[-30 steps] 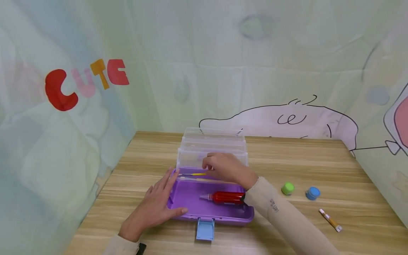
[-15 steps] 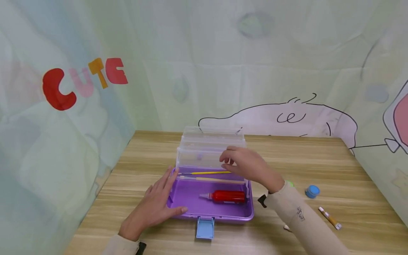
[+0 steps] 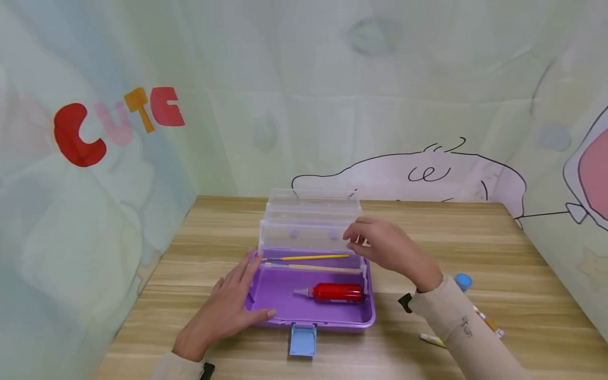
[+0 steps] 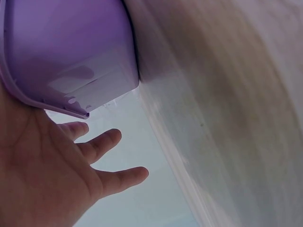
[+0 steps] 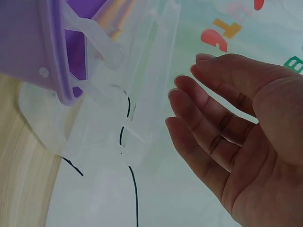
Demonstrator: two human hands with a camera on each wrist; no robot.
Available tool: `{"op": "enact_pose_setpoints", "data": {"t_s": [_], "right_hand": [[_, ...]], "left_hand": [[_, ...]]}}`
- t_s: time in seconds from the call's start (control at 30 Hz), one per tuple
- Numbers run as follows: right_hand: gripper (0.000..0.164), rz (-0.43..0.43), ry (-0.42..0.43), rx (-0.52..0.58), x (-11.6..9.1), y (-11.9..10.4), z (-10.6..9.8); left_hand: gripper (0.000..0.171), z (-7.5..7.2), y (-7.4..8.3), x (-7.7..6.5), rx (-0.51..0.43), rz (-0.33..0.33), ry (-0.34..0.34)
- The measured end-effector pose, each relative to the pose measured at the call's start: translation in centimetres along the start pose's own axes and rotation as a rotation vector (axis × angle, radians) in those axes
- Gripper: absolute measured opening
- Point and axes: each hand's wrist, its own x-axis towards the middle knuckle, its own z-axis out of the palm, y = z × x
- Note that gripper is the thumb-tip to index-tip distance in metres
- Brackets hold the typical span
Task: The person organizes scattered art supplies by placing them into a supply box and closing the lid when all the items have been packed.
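Observation:
A purple box (image 3: 280,301) with unfolded clear trays (image 3: 309,232) stands on the table, its light blue latch (image 3: 303,340) hanging down in front. My left hand (image 3: 225,306) rests on the box's left rim, fingers spread; the left wrist view shows its palm beside the purple wall (image 4: 71,52). My right hand (image 3: 387,248) hovers near the trays' right end. Its fingers are loosely bent and hold nothing, as the right wrist view also shows (image 5: 236,123). A yellow paintbrush (image 3: 313,257) and a pale-handled paintbrush (image 3: 323,269) lie toward the back. In the box lies a red bottle (image 3: 337,292) with a pointed nozzle.
To the right, a blue-lidded jar (image 3: 463,281), an orange-brown tube (image 3: 490,322) and a yellow tube (image 3: 432,340) lie on the wooden table (image 3: 404,338), partly behind my right sleeve. Printed cloth (image 3: 285,132) hangs behind and at the sides.
My right hand has moved right, away from the brushes, uncovering the yellow one and the bottle's end. The sleeve now hides the green jar. My left hand stays on the rim.

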Motion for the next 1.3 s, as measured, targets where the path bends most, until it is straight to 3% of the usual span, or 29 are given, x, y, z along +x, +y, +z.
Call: {"op": "enact_pose_setpoints", "data": {"t_s": [0.33,0.67,0.93,1.1,1.3], "right_hand": [[0.015,0.024,-0.046,0.006,0.3,0.0,1.3],[0.015,0.049,-0.024,-0.002,-1.0,0.7,1.2],[0.013,0.058,0.019,-0.005,-3.4,1.8,0.9],[0.011,0.101,0.021,0.014,-5.6,2.6,0.8],[0.011,0.100,0.084,0.014,-8.3,4.0,0.7]], "left_hand": [[0.113,0.0,0.0,-0.1,0.002,-0.006,-0.002],[0.113,-0.1,0.1,-0.1,-0.001,-0.012,-0.017],[0.113,-0.1,0.1,0.0,-0.006,-0.008,-0.012],[0.113,0.0,-0.1,0.0,0.001,0.002,-0.009],[0.113,0.0,0.0,-0.1,0.001,0.000,-0.011]]}}
